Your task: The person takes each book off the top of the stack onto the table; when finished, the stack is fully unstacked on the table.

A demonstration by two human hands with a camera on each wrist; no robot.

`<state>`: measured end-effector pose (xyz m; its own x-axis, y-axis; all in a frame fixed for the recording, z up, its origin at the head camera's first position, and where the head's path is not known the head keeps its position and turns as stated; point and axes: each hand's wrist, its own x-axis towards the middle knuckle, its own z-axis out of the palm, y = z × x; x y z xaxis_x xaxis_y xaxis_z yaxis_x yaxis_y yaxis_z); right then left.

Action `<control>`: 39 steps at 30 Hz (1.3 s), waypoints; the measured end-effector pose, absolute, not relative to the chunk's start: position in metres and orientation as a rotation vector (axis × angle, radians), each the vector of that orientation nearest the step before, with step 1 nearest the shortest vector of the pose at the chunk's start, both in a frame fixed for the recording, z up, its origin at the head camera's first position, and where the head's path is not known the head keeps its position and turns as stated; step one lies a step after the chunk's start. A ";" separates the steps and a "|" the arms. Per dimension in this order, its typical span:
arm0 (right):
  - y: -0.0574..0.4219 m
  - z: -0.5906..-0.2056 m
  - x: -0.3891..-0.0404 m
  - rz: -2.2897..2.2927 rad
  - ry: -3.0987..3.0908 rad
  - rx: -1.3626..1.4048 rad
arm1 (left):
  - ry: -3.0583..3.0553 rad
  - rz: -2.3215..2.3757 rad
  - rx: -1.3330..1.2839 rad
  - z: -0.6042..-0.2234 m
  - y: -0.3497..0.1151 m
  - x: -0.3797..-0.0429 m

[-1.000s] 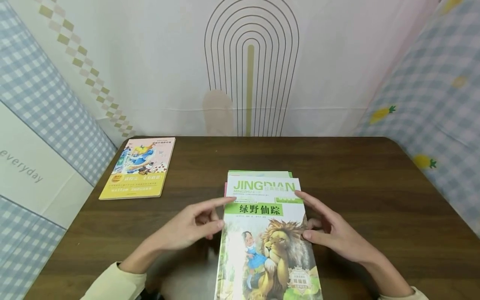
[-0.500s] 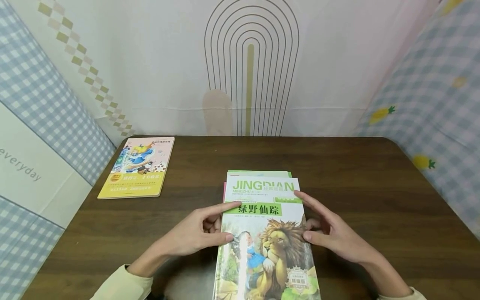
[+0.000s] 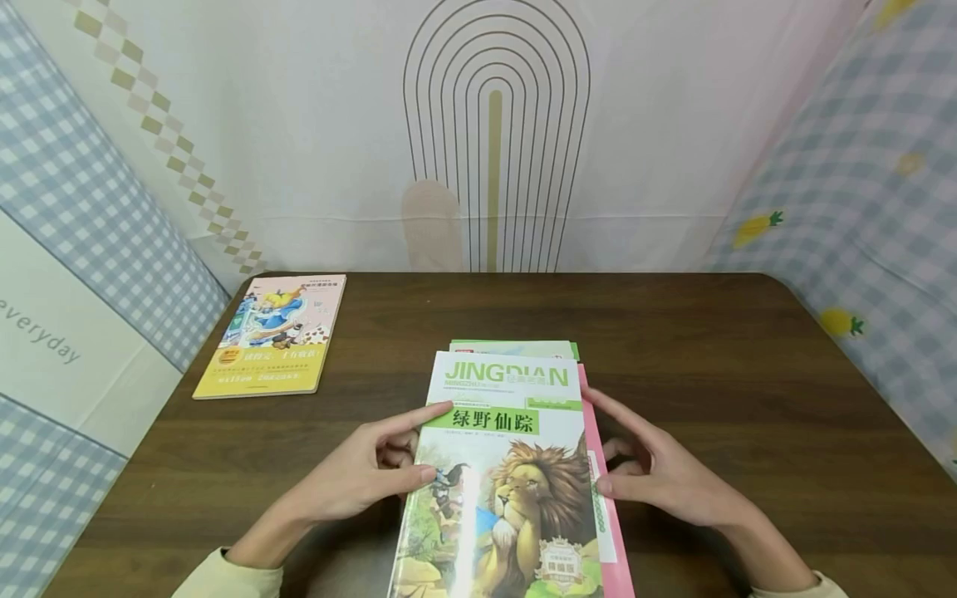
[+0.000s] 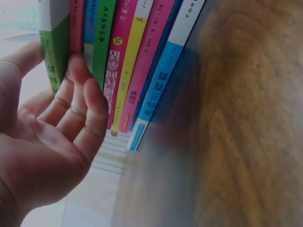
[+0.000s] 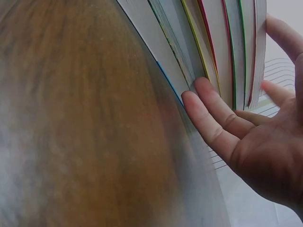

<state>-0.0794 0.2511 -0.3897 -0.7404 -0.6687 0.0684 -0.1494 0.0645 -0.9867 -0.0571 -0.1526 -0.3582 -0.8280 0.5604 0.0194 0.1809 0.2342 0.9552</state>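
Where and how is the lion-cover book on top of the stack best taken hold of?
Likely by the spine, from the person's left, pinching above and below: the lion-cover book lies cover up, offset leftward, leaving the pink book showing along its right.

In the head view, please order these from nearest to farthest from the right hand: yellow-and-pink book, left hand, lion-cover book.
1. Lion-cover book, just left of the right hand.
2. Left hand, at that book's left edge.
3. Yellow-and-pink book, far left.

Glare on cover; soft wrist views
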 end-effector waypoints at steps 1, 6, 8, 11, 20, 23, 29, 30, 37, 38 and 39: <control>0.251 -0.389 -0.079 -1.720 1.940 -0.799 | 2.178 1.639 0.692 -0.359 -0.155 -0.056; 0.249 -0.389 -0.080 -1.731 1.921 -0.797 | 2.119 1.740 0.712 -0.361 -0.164 -0.052; 0.249 -0.389 -0.081 -1.736 1.917 -0.812 | 2.095 1.766 0.711 -0.363 -0.166 -0.051; 0.250 -0.389 -0.081 -1.747 1.910 -0.814 | 1.964 1.817 0.701 -0.364 -0.167 -0.051; 0.248 -0.392 -0.079 -1.765 1.943 -0.800 | 1.827 1.855 0.659 -0.362 -0.170 -0.050; 0.247 -0.393 -0.079 -1.764 1.976 -0.833 | 1.833 1.881 0.641 -0.361 -0.175 -0.050; 0.249 -0.393 -0.081 -1.748 2.006 -0.821 | 1.918 1.849 0.601 -0.361 -0.178 -0.047; 0.249 -0.393 -0.080 -1.747 2.007 -0.810 | 1.932 1.840 0.594 -0.361 -0.177 -0.047; 0.250 -0.393 -0.080 -1.749 1.985 -0.830 | 1.891 1.892 0.567 -0.358 -0.175 -0.045; 0.250 -0.393 -0.080 -1.749 1.983 -0.827 | 1.898 1.903 0.566 -0.357 -0.176 -0.045; 0.250 -0.393 -0.081 -1.746 1.983 -0.821 | 1.903 1.915 0.569 -0.356 -0.177 -0.045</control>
